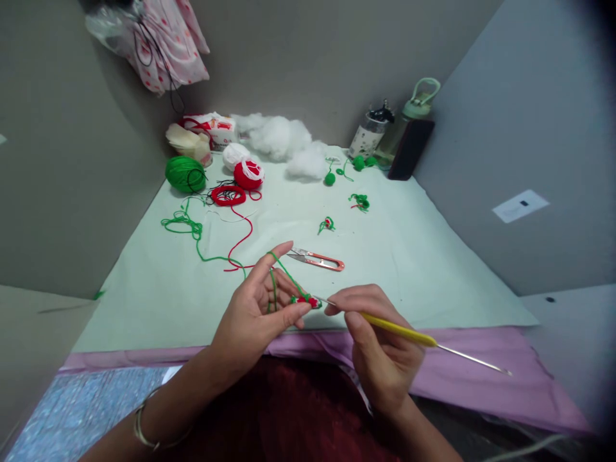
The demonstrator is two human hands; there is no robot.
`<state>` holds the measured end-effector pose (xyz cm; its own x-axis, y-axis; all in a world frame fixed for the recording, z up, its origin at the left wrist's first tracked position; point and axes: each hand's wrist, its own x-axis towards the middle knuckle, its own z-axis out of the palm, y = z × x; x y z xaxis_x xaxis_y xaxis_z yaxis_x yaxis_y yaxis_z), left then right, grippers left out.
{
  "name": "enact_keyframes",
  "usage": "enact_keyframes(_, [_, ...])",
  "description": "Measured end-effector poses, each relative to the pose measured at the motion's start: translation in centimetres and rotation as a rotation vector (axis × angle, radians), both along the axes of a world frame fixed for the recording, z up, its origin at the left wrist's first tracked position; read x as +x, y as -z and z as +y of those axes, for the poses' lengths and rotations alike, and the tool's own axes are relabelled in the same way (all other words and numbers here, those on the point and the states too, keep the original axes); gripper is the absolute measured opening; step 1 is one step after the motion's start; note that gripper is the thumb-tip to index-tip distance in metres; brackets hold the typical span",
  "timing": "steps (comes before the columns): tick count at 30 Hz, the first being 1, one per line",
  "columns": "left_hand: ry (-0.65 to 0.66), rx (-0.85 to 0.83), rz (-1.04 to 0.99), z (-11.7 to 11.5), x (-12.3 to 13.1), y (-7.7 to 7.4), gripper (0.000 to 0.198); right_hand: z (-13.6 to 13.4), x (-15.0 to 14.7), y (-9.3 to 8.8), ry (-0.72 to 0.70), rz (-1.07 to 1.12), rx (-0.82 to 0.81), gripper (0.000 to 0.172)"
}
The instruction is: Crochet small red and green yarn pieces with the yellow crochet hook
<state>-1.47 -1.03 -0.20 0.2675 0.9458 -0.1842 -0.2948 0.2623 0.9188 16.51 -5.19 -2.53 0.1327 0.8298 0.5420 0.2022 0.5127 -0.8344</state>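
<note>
Between the thumb and fingers of my left hand (264, 301) is a small crochet piece (308, 300) in red, white and green. Green yarn (287, 273) runs from it up over my raised index finger and back down between the fingers. My right hand (382, 346) grips a crochet hook (399, 329) with a yellow handle and a metal hook at each end. The hook's left tip meets the piece; whether it sits inside a stitch is too small to tell. Thread snips (320, 259) with an orange frame lie just beyond my left hand.
A green yarn ball (185, 174), a red and white ball (249, 174) and a red coil (228, 196) lie at back left. White stuffing (279, 138) is heaped along the wall. Small crochet pieces (360, 203) lie at right, before a bottle (416, 106) and a dark phone-like slab (411, 149).
</note>
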Motion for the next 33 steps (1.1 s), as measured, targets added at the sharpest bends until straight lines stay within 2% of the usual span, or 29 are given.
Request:
enact_keyframes(12, [0.027, 0.062, 0.067, -0.01, -0.13, -0.05, 0.070, -0.04, 0.02, -0.39, -0.073, -0.041, -0.021, 0.024])
enact_keyframes(18, [0.057, 0.087, 0.128, 0.04, -0.34, 0.23, 0.021, -0.16, 0.14, -0.30, -0.065, -0.048, -0.025, 0.025])
enact_keyframes(22, [0.088, 0.114, 0.168, 0.02, -0.54, 0.31, 0.016, -0.16, 0.17, -0.22, -0.064, -0.046, -0.022, 0.024])
enact_keyframes(33, [0.080, 0.106, 0.180, -0.05, -0.53, 0.24, 0.018, -0.25, 0.18, -0.22, -0.054, -0.056, -0.023, 0.024])
